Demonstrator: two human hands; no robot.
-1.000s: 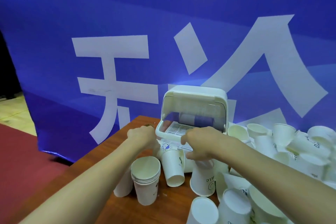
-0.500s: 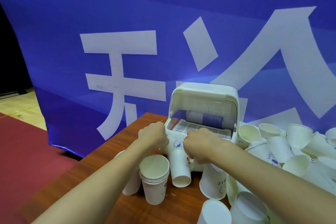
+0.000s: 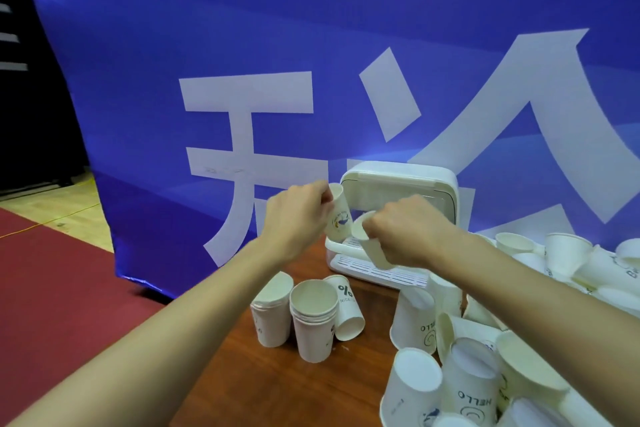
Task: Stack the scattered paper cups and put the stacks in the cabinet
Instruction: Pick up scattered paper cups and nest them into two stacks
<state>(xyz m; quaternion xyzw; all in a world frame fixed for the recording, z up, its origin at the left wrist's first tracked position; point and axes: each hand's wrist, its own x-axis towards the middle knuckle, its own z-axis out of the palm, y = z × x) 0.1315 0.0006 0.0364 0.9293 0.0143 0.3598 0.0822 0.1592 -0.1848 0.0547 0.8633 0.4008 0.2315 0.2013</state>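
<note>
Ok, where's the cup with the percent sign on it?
Head view, lower centre: the percent-sign cup sits on the table just right of the upright stack, in front of the white cabinet.

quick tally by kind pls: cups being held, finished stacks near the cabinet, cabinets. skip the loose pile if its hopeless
held cups: 2, printed cup in the left hand, other cup in the right hand
nested stacks: 2, first stack, second stack
cabinet: 1
total: 5
loose pile: too overlapped to count

A blue banner (image 3: 311, 45) with big white characters stands behind the wooden desk (image 3: 277, 385); red carpet (image 3: 52, 288) covers the floor.
</note>
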